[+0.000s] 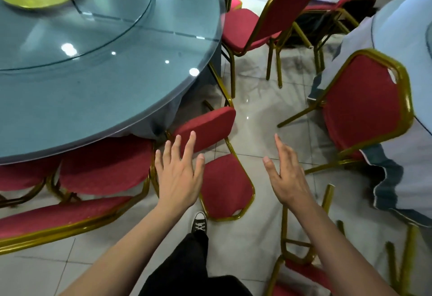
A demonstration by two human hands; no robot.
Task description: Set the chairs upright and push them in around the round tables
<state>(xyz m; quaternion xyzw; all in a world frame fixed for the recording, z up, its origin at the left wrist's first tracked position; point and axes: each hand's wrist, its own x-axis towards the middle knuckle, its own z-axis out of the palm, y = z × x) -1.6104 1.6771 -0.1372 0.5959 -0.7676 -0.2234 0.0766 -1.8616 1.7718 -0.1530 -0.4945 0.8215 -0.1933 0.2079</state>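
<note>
A: Report hand status.

B: Left hand (178, 174): fingers straight and spread, palm down, holding nothing, above the fallen red-cushioned chair with gold metal frame (224, 179). Right hand (286, 176): fingers straight, empty, over the pale tiled floor (257, 113) just right of that chair.

A: Chair position?

B: It lies tipped over on the floor beside the edge of the round glass-topped table with blue cloth (105, 90), backrest toward the person's black canvas shoe (199, 222).

A: Other chairs?

B: A second red chair (105, 167) sits tucked under the table rim at left. An upright red chair (252, 27) stands beyond the table edge. Another red chair (364, 104) leans against a second cloth-covered table (402, 38) at right.
</note>
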